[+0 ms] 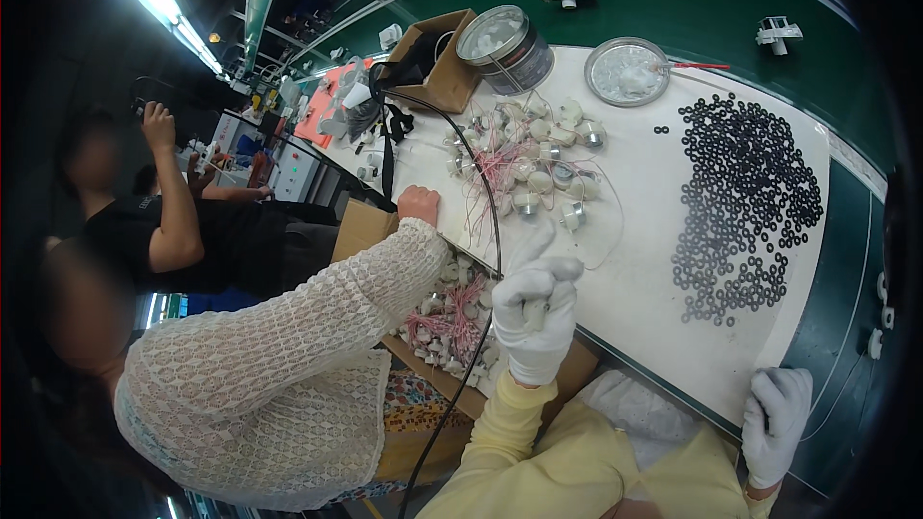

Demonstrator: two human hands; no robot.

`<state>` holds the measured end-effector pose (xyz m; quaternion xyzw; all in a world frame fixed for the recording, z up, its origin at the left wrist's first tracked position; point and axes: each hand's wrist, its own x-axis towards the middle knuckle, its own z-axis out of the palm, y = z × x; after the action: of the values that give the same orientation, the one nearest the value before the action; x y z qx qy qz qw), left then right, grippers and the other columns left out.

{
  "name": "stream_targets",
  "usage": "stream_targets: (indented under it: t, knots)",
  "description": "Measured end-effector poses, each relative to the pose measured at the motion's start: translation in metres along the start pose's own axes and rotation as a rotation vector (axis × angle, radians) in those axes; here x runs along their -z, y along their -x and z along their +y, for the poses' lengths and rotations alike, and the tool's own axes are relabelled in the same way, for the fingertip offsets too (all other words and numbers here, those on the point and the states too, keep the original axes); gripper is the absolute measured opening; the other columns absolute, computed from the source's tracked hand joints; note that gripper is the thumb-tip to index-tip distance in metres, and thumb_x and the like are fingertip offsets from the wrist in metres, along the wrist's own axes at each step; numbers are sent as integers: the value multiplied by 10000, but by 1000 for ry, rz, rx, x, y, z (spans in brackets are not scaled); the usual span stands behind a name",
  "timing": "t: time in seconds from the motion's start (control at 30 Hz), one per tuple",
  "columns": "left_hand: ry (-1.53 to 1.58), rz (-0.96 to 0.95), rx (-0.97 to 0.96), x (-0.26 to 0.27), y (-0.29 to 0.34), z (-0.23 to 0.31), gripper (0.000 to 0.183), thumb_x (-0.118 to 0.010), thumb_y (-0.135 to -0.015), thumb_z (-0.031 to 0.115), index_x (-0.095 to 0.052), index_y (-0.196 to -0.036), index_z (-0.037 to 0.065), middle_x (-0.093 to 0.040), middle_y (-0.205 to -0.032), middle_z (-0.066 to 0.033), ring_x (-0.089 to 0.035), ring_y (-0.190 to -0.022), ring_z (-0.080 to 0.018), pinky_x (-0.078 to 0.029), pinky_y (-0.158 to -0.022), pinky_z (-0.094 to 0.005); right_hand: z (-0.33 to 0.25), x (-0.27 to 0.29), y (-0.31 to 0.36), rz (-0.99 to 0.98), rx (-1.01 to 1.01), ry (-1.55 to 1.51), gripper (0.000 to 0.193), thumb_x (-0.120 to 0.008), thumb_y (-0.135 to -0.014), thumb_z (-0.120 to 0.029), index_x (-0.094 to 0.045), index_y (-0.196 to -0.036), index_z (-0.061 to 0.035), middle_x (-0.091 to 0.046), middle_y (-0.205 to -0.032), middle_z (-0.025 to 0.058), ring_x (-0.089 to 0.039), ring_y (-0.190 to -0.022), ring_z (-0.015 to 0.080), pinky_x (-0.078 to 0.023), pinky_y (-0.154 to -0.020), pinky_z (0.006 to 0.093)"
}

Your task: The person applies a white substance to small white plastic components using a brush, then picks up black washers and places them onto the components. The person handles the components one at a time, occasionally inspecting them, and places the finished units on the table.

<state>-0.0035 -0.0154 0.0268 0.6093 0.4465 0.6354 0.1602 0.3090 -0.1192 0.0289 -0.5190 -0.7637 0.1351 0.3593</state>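
Observation:
My left hand [538, 317], in a white glove, is raised over the table's near edge. Its fingers curl in around a small pale thing I cannot make out, and one blurred finger points away. Just beyond lies a pile of small round motors [529, 173], silver and cream, with thin pink wires. My right hand [772, 428], also gloved, rests by the near right edge with its fingers curled; whatever they may hold is hidden. Nearest beyond it, many small black rings [745, 178] are spread across the white table surface [644, 259].
A round dish of clear grease [627, 73] with a red stick stands at the back, beside a metal tin [507, 50] and a cardboard box [437, 67]. At my left, a co-worker's hand [418, 204] rests on the table edge. A black cable [492, 207] crosses there, above a box of motors [447, 322].

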Motion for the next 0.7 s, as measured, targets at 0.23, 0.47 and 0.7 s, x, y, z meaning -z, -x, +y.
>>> stream_targets:
  t: [0.23, 0.47, 0.7]
  knots:
    - [112, -73, -39, -1, -2, 9, 121, -556, -984, 94, -460, -1055, 75, -671, -795, -162, -628, -673, -207, -437, -1031, -545, 0, 3, -1, -29, 10, -19, 299, -620, -810, -65, -584, -1106, -51, -582, -1014, 136, -533, -878, 332, -405, -814, 456]
    - [156, -184, -69, 4, -1, 1, 259, -555, -875, -103, -495, -1073, 53, -683, -1020, -171, -600, -980, -230, -484, -904, -358, 0, 3, 1, -32, 20, -38, 323, -628, -793, -48, -586, -1113, -57, -577, -1017, 128, -535, -881, 328, -403, -825, 461]
    - [144, -191, 7, 1, 2, 1, 187, -566, -912, -35, -500, -1064, 52, -684, -1001, -176, -539, -808, -168, -474, -914, -373, 3, 4, 4, -80, -14, -56, 337, -634, -783, -43, -588, -1116, -61, -576, -1013, 120, -534, -888, 327, -402, -831, 460]
